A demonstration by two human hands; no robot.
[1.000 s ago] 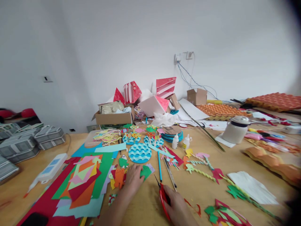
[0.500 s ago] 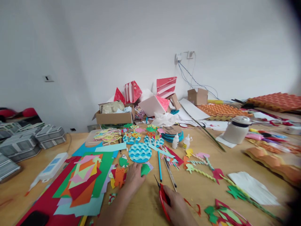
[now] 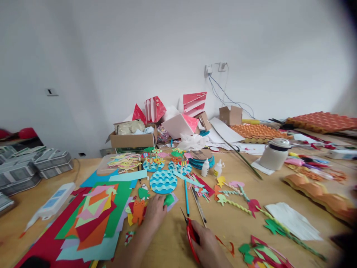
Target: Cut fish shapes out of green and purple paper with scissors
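Observation:
My left hand [image 3: 156, 211] is low over the table with its fingers closed at the near left edge of a green paper cut-out [image 3: 169, 200]. A lilac paper piece [image 3: 173, 203] shows behind the cut-out. Red-handled scissors [image 3: 192, 238] are in my right hand [image 3: 208, 243]. Their narrow dark blades point away and a little left. Left of my left hand lie an orange paper animal [image 3: 138, 212] and a green-and-white paper fish [image 3: 143, 192]. Beyond it is a blue wavy disc [image 3: 163, 181]. A blue pen [image 3: 186, 197] lies just past the scissors.
Coloured paper sheets [image 3: 95, 212] are stacked at left, near a white glue gun [image 3: 52, 203]. Two white glue bottles [image 3: 205, 168] stand beyond the pens. Braided cords with paper leaves [image 3: 238, 206], a napkin [image 3: 292, 220] and a lidded pot [image 3: 275, 154] are at right.
The view has shifted slightly, so most things sit further left. My left hand has drawn back a little from the green cut-out, and more lilac paper shows. My right hand still holds the scissors.

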